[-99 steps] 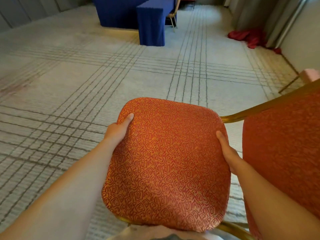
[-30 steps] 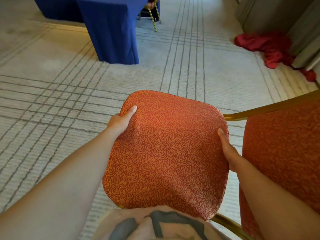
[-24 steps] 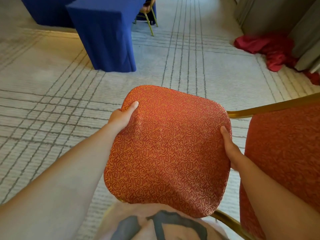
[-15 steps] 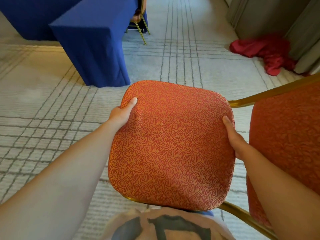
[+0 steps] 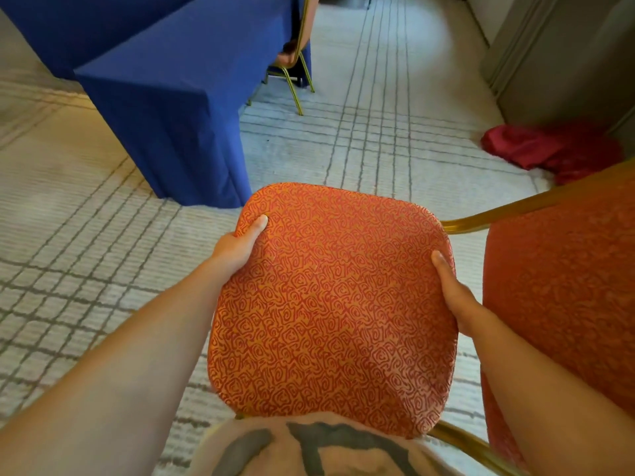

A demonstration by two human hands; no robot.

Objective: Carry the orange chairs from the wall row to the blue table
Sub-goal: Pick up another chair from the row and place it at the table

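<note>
The orange chair [image 5: 330,304] sits seat-up between the grips: left grip [image 5: 237,250] and right grip [image 5: 457,300] each clasp an opposite seat edge, thumbs on top.

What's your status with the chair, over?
Gripping orange chair by seat edges, left hand and right hand. Close ahead-left, blue table. On floor far right, red cloth, likely clear of path.

Soft, even daylight fills the room, washing the carpet [image 5: 422,46] pale at the far end. The orange chair [image 5: 330,304] close up looks sharp; the red cloth [image 5: 549,149] smears with blur, and carpet lines bow near the edges.
</note>
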